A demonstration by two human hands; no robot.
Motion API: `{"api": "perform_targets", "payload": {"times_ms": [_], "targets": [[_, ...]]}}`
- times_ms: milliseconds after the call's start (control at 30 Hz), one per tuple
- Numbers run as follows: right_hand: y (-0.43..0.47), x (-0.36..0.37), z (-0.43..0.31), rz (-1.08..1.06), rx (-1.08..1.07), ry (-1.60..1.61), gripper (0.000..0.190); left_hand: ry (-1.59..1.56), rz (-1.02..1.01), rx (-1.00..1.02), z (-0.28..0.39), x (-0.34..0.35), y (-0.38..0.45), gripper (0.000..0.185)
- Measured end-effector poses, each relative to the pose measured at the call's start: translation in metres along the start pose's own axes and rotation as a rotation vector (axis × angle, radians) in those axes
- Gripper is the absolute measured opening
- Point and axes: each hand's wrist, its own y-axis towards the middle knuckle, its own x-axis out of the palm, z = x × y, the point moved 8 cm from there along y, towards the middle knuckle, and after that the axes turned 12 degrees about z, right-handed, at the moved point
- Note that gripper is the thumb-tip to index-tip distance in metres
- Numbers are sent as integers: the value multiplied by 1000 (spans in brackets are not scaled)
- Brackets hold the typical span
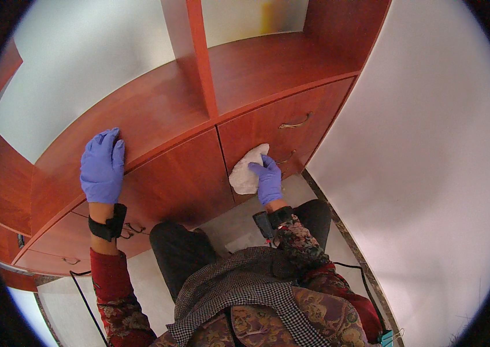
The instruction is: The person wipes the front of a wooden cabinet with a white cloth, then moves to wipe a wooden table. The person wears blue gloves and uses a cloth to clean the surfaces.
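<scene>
My right hand (268,178), in a blue-purple disposable glove, grips a white cloth (247,171) against the lower part of a reddish-brown wooden drawer front (251,135). The cloth is bunched, with its folds spread to the left of my fingers. My left hand (103,167), gloved the same way, rests flat on the front part of the cabinet's wooden shelf (154,102), holding nothing. Its fingers point away from me and lie mostly side by side, the thumb a little off. A curved metal handle (295,121) sits on the drawer above the cloth.
A vertical divider (204,65) rises from the shelf. A white wall (405,143) borders the cabinet on the right, with a dark skirting strip (336,212) at its foot. Further drawers with handles (71,261) are at lower left. Black cables (84,299) hang near my arms.
</scene>
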Motion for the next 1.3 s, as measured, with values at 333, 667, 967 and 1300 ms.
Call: {"api": "perform_targets", "payload": {"times_ms": [333, 667, 967, 1300], "targets": [[47, -44, 84, 29, 40, -122, 39, 4, -24, -5, 0, 1, 1, 34], [45, -33, 5, -17, -46, -12, 46, -22, -19, -46, 1, -2, 0, 34], [93, -88, 48, 142, -33, -321, 46, -11, -43, -16, 2, 0, 2, 34], [82, -67, -5, -5, 17, 41, 51, -39, -40, -50, 4, -1, 2, 32]]}}
